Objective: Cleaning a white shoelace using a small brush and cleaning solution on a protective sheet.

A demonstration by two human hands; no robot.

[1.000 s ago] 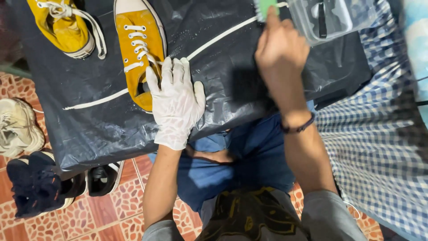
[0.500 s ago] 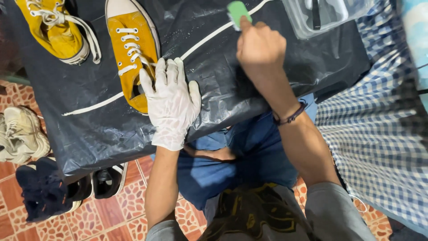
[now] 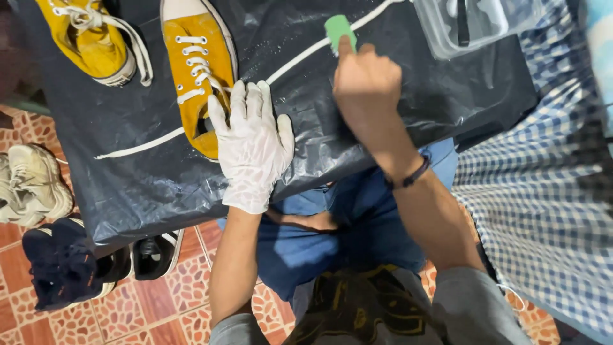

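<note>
Shoelace point(image 3: 191, 130), long and white, lies stretched across the black plastic sheet point(image 3: 396, 128) covering the bench, running from the near left edge toward the far right. The right hand point(image 3: 365, 80), bare, is clamped on a green sponge point(image 3: 338, 30) pressed to the lace's far stretch. The gloved left hand point(image 3: 253, 142) lies flat with fingers spread, pinning the middle beside the yellow sneaker point(image 3: 195, 64). Scrubbing looks underway; the near-left length appears untouched.

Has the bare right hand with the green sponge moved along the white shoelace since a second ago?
Yes. The right hand with the green sponge slid down the shoelace, away from the clear container.
</note>
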